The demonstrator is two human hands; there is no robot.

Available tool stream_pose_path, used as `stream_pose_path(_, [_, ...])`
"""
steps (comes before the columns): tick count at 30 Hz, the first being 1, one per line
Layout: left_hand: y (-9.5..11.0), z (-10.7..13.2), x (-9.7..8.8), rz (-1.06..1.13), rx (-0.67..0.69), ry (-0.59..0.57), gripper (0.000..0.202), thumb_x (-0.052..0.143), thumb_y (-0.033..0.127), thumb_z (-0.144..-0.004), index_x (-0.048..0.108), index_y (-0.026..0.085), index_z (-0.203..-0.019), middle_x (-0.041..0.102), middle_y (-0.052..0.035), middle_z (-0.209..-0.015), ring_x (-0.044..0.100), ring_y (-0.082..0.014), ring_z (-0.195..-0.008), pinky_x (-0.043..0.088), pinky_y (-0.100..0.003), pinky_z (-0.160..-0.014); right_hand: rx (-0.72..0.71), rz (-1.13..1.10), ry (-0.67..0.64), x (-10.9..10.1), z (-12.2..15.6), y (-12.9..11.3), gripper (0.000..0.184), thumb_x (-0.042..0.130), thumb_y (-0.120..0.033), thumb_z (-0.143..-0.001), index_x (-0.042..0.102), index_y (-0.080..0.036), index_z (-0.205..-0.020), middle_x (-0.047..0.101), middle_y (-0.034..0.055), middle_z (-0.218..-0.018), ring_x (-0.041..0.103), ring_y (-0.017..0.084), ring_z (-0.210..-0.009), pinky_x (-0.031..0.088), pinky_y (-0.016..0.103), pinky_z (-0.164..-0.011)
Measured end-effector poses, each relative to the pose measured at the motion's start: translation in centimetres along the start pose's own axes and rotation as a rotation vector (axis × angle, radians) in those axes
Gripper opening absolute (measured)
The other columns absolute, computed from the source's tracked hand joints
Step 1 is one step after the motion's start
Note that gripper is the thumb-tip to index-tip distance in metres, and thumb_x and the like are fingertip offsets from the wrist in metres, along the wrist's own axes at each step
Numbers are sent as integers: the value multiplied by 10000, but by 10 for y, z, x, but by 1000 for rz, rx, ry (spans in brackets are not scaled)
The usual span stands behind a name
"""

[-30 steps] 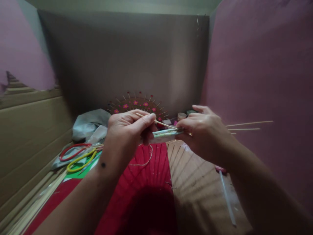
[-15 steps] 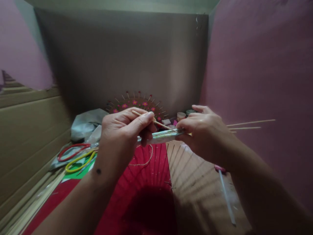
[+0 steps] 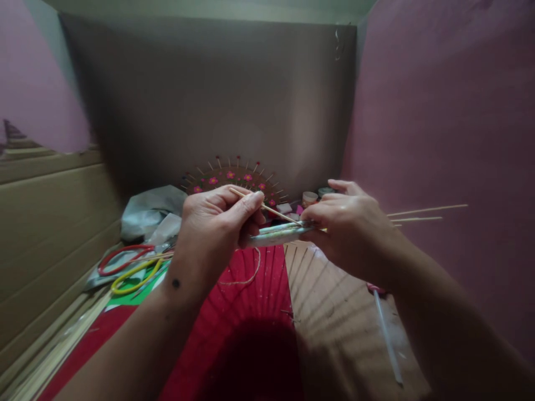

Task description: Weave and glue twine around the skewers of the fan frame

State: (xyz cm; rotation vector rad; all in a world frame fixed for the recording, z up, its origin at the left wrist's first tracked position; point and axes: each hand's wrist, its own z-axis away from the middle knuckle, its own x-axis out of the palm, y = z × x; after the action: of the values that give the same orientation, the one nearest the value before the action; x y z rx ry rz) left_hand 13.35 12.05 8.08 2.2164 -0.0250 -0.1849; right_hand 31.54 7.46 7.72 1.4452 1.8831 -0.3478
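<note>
- Left hand (image 3: 217, 223): thumb and fingers pinching one slim, pale wooden stick (image 3: 276, 211), held slantwise mid-air.
- Right hand (image 3: 346, 223): thumb and forefinger pressed together on a pale blue-green, narrow strip (image 3: 271, 238); material unclear to me.
- Progress: I judge it partway. Stick tip meets the strip's right end; other thin, straw-coloured sticks (image 3: 426, 209) jut beyond the right hand. Any fastening is hidden from me; the pinched stick is not yet let go.
- Beneath: red flat sheet (image 3: 271, 289), pale looped cord (image 3: 254, 273).
- Left: red-looped handle (image 3: 125, 247), yellow-looped handle (image 3: 125, 292), crumpled grey bag (image 3: 146, 206).
- Right: translucent, pink-ended rod (image 3: 388, 340).
- Behind: brown, pink-flowered half-round (image 3: 247, 177); nothing I see blocks the hands.
</note>
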Motion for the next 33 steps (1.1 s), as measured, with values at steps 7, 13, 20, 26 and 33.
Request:
stream_pose_path(7, [8, -3, -8, 118, -10, 96, 131, 661, 226, -724, 636, 158, -615, 588, 2, -509, 478, -86, -378, 310, -195, -317, 11, -9, 16, 3, 4, 4, 94, 649, -161, -732, 650, -189, -643, 663, -6, -634, 595, 162, -618, 376, 463, -974])
stream_pose_path(13, [11, 6, 0, 84, 57, 22, 161, 634, 223, -767, 650, 160, -620, 615, -8, -580, 500, -84, -439, 345, -202, -359, 0, -3, 0, 2, 1, 3, 95, 625, -120, -723, 660, -194, -674, 686, 1, -689, 615, 173, -653, 382, 461, -967])
stream_pose_path(20, [6, 8, 5, 65, 79, 0, 189, 615, 229, -780, 625, 163, -603, 606, 6, -578, 478, -68, -437, 345, -183, -362, -5, -3, -24, -1, -1, 1, 139, 592, -72, -698, 649, -194, -664, 679, -11, -675, 621, 173, -666, 369, 448, -972])
stream_pose_path(26, [9, 7, 4, -39, 86, 27, 186, 621, 236, -771, 629, 161, -600, 604, 5, -555, 485, -72, -435, 368, -185, -357, -4, -8, -49, -2, -1, 1, 142, 569, -83, -715, 652, -194, -685, 672, -7, -673, 621, 169, -688, 338, 435, -992])
stream_pose_path(33, [18, 7, 4, -166, 109, 25, 177, 616, 206, -776, 653, 167, -608, 622, 11, -536, 532, -84, -457, 426, -187, -419, 0, -11, -10, -2, -3, 1, 131, 577, -121, -744, 651, -189, -660, 671, 7, -667, 603, 160, -650, 348, 431, -996])
